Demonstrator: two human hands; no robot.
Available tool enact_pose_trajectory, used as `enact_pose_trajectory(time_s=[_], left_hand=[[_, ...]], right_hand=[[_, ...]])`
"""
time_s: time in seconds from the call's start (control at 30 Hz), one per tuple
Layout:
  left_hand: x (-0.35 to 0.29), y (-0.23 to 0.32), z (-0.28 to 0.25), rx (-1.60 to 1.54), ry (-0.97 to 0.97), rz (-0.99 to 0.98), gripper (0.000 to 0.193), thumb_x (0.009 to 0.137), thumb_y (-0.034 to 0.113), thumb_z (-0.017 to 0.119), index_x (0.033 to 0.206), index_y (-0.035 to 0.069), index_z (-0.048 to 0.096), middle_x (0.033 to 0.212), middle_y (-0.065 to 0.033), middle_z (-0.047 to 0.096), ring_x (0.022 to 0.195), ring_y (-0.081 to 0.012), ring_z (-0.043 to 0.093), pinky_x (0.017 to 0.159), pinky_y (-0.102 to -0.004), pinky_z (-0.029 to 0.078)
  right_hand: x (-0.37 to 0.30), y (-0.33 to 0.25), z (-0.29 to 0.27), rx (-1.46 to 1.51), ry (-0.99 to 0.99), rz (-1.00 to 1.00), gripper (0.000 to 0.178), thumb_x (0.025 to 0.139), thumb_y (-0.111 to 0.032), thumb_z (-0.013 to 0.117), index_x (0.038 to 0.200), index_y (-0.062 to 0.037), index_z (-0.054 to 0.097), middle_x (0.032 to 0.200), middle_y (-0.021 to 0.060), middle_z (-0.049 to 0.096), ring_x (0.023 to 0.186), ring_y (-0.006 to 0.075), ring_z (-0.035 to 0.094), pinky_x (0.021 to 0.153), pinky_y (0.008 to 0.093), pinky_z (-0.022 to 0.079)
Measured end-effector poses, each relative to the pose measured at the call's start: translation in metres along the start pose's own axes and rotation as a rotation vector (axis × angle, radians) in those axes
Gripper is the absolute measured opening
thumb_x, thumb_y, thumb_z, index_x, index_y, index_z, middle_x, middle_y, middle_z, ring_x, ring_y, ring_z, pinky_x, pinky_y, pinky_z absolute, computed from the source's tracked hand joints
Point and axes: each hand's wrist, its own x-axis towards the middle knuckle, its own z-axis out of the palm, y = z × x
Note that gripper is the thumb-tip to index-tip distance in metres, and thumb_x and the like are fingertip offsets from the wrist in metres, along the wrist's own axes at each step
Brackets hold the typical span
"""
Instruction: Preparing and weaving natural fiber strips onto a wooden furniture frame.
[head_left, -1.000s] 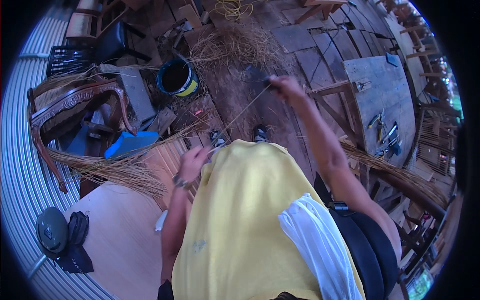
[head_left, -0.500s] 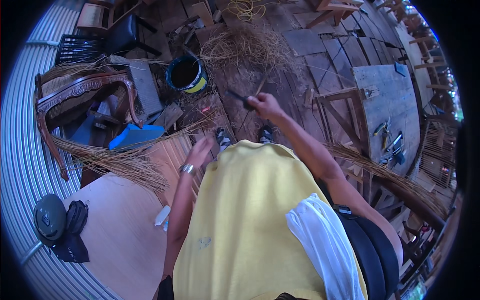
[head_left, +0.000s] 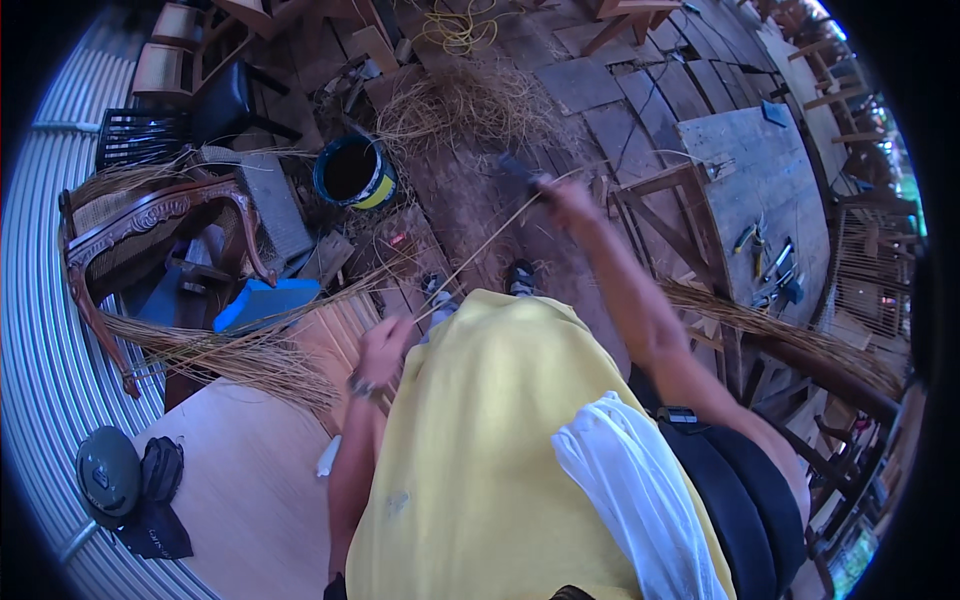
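A thin tan strip of cane runs taut and slanting between my two hands. Its near end is in my left hand, whose fingers are closed beside the yellow cloth over my front. My right hand, blurred by motion, is wrapped round the handle of a dark knife, out over the floorboards. The strip meets the knife close to my right fingers and its far end sticks out past them; the exact contact is smeared.
A dark-filled bucket stands ahead-left, near a carved chair frame. Loose cane shavings heap on the floor. Bundled strips lie left, others right. A worktable holds pliers at right.
My right hand has swung right with the knife, and my left hand has dropped nearer to me. The cane strip now stretches straight between them.
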Motion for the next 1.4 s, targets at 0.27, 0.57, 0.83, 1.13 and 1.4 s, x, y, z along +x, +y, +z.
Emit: enact_pose_trajectory(time_s=[0.27, 0.57, 0.83, 1.13, 1.4], left_hand=[[-0.044, -0.169, -0.029, 0.453, 0.06, -0.187, 0.052, 0.093, 0.047, 0.053, 0.118, 0.001, 0.057, 0.099, -0.0162, 0.06, 0.078, -0.0172, 0.061, 0.067, -0.0304, 0.05], [0.081, 0.02, 0.049, -0.361, -0.155, -0.216, 0.061, 0.092, 0.056, 0.049, 0.117, 0.002, 0.057, 0.085, -0.0011, 0.06, 0.06, -0.0097, 0.054, 0.055, -0.0264, 0.042], [0.058, 0.025, 0.06, -0.079, 0.088, 0.035, 0.043, 0.097, 0.038, 0.048, 0.075, 0.003, 0.058, 0.064, -0.0029, 0.053, 0.061, -0.0121, 0.048, 0.057, -0.0304, 0.038], [-0.271, -0.224, -0.138, 0.563, 0.117, -0.689, 0.032, 0.093, 0.028, 0.047, 0.087, 0.001, 0.062, 0.08, -0.0167, 0.065, 0.077, -0.0277, 0.064, 0.07, -0.0416, 0.048], [-0.136, -0.267, -0.053, 0.984, -0.156, -0.511, 0.033, 0.089, 0.035, 0.048, 0.089, 0.009, 0.068, 0.092, -0.0189, 0.067, 0.087, -0.04, 0.063, 0.077, -0.0498, 0.05]], right_hand=[[0.02, -0.046, -0.017, 0.008, -0.061, -0.213, 0.035, 0.091, -0.039, 0.063, 0.084, -0.0053, 0.063, 0.055, 0.0017, 0.052, 0.036, 0.0088, 0.042, 0.033, 0.0264, 0.03], [-0.047, -0.003, 0.131, -0.242, -0.357, -0.294, 0.036, 0.089, -0.038, 0.065, 0.083, -0.0024, 0.068, 0.061, 0.0017, 0.059, 0.049, 0.0103, 0.053, 0.048, 0.0274, 0.042], [-0.026, -0.004, 0.102, -0.099, -0.315, -0.101, 0.039, 0.087, -0.04, 0.068, 0.075, -0.0032, 0.065, 0.056, 0.0026, 0.056, 0.043, 0.0122, 0.05, 0.039, 0.0293, 0.037], [0.061, -0.128, -0.183, -0.111, 0.101, -0.287, 0.041, 0.09, -0.047, 0.06, 0.075, -0.0093, 0.059, 0.054, -0.0003, 0.049, 0.038, 0.0103, 0.043, 0.035, 0.03, 0.034], [0.03, -0.06, -0.016, -0.706, -0.141, -0.263, 0.037, 0.092, -0.042, 0.057, 0.094, -0.0059, 0.065, 0.071, 0.0086, 0.063, 0.065, 0.0185, 0.061, 0.059, 0.0344, 0.049]])
